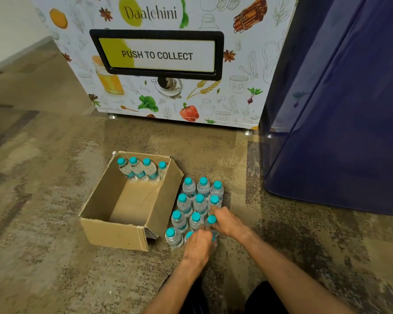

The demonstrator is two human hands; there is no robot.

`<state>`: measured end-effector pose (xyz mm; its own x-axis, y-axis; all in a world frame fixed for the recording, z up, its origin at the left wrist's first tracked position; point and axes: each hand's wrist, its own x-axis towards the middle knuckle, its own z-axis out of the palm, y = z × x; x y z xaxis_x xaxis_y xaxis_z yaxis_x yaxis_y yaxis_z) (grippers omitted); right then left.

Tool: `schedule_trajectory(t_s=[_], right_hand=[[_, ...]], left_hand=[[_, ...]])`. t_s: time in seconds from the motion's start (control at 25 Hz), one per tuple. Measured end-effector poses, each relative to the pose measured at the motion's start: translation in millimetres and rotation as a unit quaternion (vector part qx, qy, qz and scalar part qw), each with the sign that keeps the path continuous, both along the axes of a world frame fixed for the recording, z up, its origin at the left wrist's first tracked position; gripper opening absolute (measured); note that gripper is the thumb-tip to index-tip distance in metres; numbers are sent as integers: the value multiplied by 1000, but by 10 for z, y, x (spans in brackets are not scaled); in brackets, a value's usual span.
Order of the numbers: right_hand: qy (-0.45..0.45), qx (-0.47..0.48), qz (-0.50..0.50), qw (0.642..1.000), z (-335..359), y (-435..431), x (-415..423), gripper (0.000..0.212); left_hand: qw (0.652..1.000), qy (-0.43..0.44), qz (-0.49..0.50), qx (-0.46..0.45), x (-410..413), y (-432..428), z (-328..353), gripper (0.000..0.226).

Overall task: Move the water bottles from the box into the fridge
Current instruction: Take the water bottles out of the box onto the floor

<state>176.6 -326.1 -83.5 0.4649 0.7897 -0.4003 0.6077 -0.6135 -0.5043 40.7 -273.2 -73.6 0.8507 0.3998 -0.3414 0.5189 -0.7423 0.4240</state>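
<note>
Down beside the box [114,232], left hand [197,247] grips a front bottle [189,234]; right hand [226,220] clasps the next bottle [212,219].

Seen from above, a person's two forearms [281,270] are bare from wrist to the picture's lower edge. They end in a left hand [197,245] and a right hand [228,223]. Between the arms, plain black clothing [266,300], probably trousers, covers the legs.
</note>
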Motion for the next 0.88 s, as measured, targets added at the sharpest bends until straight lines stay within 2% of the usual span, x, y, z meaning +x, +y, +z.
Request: schedule_trajectory(t_s=[0.16, 0.24, 0.36, 0.48, 0.56, 0.68, 0.76, 0.88], right_hand=[[-17, -14, -7, 1000, 211, 10, 83, 51], [-29, 14, -23, 999, 397, 108, 173, 53], [-41, 68, -29, 996, 712, 437, 264, 48], [-41, 105, -6, 994, 882, 936, 252, 36], [-38, 122, 15, 992, 874, 1333, 227, 36], [-58, 119, 31, 991, 713, 1893, 244, 27], [-78, 102, 37, 991, 548, 2209, 295, 23], [-130, 79, 62, 986, 301, 2518, 389, 29]], left_hand=[[999, -27, -16, -10, -70, 219, 158, 35], [996, -72, -31, 46, -118, 502, 365, 36], [991, -101, 38, 82, -177, 1215, 619, 29], [982, -84, 116, 124, -155, 2015, 759, 27], [977, -71, 131, 154, -76, 2457, 725, 33], [978, -38, 147, 142, 153, 2914, 517, 42], [981, -23, 144, 127, 346, 3131, 302, 42], [983, -11, 149, 110, 577, 3299, 8, 39]])
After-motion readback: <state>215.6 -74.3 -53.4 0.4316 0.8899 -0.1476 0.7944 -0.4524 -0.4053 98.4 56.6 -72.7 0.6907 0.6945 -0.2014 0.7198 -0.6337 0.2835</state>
